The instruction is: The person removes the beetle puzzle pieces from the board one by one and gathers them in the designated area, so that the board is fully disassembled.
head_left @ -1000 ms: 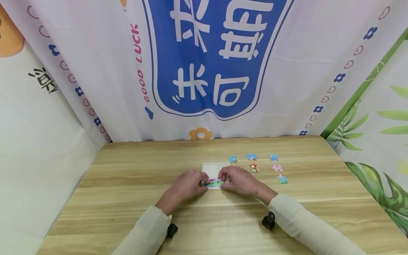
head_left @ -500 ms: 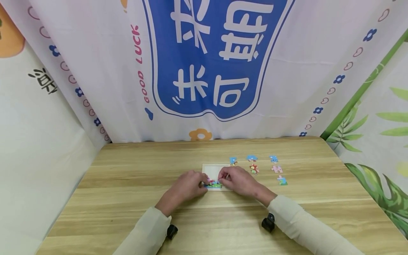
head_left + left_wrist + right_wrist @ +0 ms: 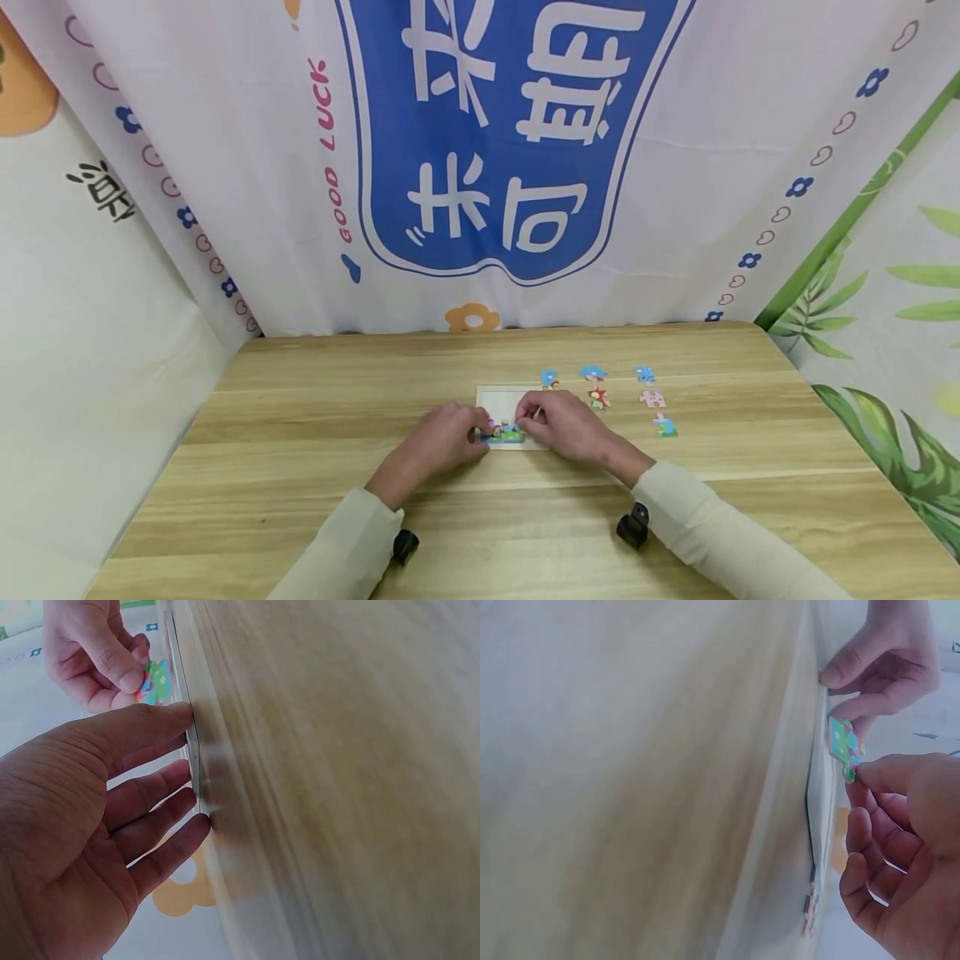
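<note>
A pale rectangular puzzle tray (image 3: 501, 400) lies flat on the table. Over its front part are joined jigsaw puzzle pieces (image 3: 504, 433) in green, blue and red; the right wrist view shows this puzzle strip (image 3: 842, 742) tilted above the tray. My left hand (image 3: 448, 432) holds the tray's left end, its thumb at the front edge and fingers along the side in the left wrist view. Thumb and index finger of my right hand (image 3: 562, 423) pinch the strip's right end. My left index finger is right at the strip's other end. The hands partly hide the strip.
Loose jigsaw pieces lie to the right and behind: a blue one (image 3: 550, 378), a red star one (image 3: 597, 397), a pink one (image 3: 652, 398), a green and blue one (image 3: 664, 426) and others. A printed curtain (image 3: 300, 275) hangs at the table's far edge.
My right thumb has moved up from the tray's front edge onto the puzzle strip, baring more of the strip's right end. My left hand stays at the tray's left end.
</note>
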{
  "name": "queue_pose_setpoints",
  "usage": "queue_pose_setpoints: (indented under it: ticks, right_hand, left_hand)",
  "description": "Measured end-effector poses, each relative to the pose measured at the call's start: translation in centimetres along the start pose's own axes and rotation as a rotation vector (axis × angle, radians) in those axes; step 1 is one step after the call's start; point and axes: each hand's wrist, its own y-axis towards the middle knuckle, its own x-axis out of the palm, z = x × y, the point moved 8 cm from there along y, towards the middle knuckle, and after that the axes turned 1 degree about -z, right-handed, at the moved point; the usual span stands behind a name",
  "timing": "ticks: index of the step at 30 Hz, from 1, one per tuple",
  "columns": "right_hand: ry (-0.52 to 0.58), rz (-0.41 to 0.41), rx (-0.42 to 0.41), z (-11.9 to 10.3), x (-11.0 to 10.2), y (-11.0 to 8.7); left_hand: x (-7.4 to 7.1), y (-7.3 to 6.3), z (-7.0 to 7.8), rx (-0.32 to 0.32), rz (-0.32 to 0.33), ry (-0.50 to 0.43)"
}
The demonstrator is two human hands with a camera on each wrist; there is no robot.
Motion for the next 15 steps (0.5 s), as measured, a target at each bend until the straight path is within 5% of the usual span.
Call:
queue_pose_setpoints:
  ticks: [15]
  right_hand:
    - [0.012,0.027,0.007,1.1,-2.7,-1.8]
  left_hand:
    - [-0.2,-0.4,0.2,0.001,0.03,-0.009]
